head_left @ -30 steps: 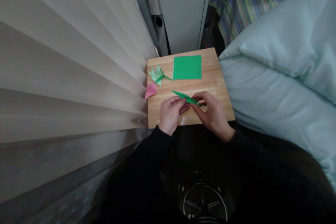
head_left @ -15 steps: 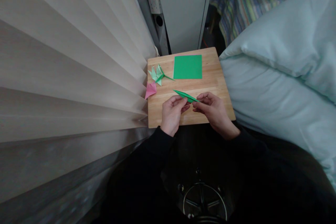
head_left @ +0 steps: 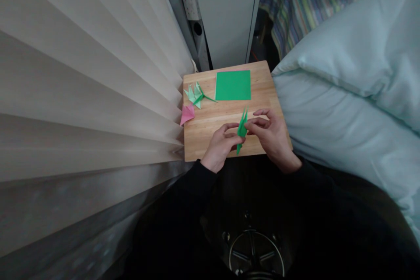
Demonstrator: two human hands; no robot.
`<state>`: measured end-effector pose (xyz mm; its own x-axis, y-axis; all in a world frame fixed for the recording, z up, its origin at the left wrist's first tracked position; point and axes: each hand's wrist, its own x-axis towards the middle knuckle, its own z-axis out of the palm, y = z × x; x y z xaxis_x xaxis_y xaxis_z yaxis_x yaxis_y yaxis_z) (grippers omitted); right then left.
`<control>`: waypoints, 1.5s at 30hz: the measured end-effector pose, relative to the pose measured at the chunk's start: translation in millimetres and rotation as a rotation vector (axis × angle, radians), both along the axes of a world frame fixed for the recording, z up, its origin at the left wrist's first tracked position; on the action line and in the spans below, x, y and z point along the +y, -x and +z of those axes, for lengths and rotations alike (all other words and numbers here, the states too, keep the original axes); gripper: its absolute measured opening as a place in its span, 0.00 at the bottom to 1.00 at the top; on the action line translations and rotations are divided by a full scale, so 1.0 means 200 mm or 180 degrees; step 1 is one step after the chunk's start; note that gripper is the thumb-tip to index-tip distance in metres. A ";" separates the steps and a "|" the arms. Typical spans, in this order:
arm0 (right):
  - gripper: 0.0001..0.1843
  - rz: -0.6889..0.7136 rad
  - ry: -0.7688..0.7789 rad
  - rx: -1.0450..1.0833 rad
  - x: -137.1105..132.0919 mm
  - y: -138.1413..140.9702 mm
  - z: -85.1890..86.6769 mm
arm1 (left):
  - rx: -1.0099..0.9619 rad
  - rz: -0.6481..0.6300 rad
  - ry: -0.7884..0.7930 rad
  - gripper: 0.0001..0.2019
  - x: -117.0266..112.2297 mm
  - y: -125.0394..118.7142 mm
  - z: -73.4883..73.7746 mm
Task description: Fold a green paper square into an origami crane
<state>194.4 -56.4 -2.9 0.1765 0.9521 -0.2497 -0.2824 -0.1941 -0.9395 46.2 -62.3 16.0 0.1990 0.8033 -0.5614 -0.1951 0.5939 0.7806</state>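
A slim folded piece of green origami paper (head_left: 242, 129) is held upright over the near part of a wooden board (head_left: 210, 118). My left hand (head_left: 222, 143) pinches its lower part between thumb and fingers. From the other side my right hand (head_left: 269, 134) has its thumb and index finger closed on the paper's right edge, the other fingers curled loosely. Two narrow points stick up at the top of the folded paper. Further back lies a flat green paper square (head_left: 233, 85).
Folded pale green paper pieces (head_left: 194, 95) and a pink folded paper (head_left: 187, 114) lie at the board's left edge. A pleated curtain (head_left: 131, 96) hangs along the left. Pale bedding (head_left: 344, 92) borders the right, and a white cabinet (head_left: 226, 17) stands behind.
The folded green paper has turned from lying slantwise between my hands to standing upright. My right hand has shifted its hold from the paper's right tip to its side.
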 end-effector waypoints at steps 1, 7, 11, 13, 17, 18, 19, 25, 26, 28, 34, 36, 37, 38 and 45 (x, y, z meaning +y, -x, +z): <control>0.28 0.0081 -0.0027 -0.0039 0.00 0.01 0.00 | -0.0095 -0.0079 0.0028 0.24 0.00 0.00 0.00; 0.25 0.0294 -0.0129 -0.0110 0.00 -0.01 0.01 | -0.0597 0.0161 0.0083 0.18 0.02 0.01 0.00; 0.24 0.0465 -0.0107 -0.0017 0.01 -0.03 0.04 | -0.0910 0.0084 0.0345 0.14 0.04 0.03 -0.02; 0.24 0.0611 -0.0052 0.0074 0.02 -0.04 0.05 | -0.1057 0.0079 0.0496 0.13 0.04 0.04 -0.03; 0.23 0.0836 -0.0008 0.0245 0.01 -0.04 0.07 | -0.1234 0.0191 0.0742 0.09 0.05 0.05 -0.05; 0.22 0.0865 -0.0017 0.0263 0.01 -0.04 0.06 | -0.1253 0.0208 0.0775 0.07 0.05 0.05 -0.05; 0.22 0.0887 -0.0031 0.0263 0.01 -0.04 0.06 | -0.1269 0.0227 0.0797 0.06 0.05 0.05 -0.06; 0.21 0.0913 -0.0106 0.0089 0.01 -0.03 0.04 | -0.1305 0.0272 0.0903 0.06 0.05 0.03 -0.06; 0.21 0.0892 -0.0142 0.0038 0.01 -0.03 0.03 | -0.1285 0.0260 0.0879 0.06 0.05 0.03 -0.06; 0.18 0.0822 -0.0253 -0.0132 0.00 -0.02 0.03 | -0.1224 0.0233 0.0757 0.07 0.05 0.03 -0.06; 0.08 0.0941 -0.0389 -0.0632 -0.02 -0.01 0.04 | -0.1167 0.0552 0.0485 0.06 0.05 0.02 -0.06; 0.08 0.1043 -0.0433 -0.0666 -0.03 0.00 0.04 | -0.1235 0.0693 0.0486 0.06 0.06 0.02 -0.06; 0.09 0.1062 -0.0451 -0.0651 -0.03 0.00 0.04 | -0.1244 0.0732 0.0515 0.06 0.06 0.01 -0.06; 0.09 0.1070 -0.0461 -0.0629 -0.04 0.01 0.04 | -0.1236 0.0754 0.0555 0.06 0.06 0.01 -0.06; 0.08 0.0833 -0.0322 -0.0828 -0.05 0.03 0.03 | -0.1065 0.0726 0.0449 0.08 0.02 -0.01 -0.06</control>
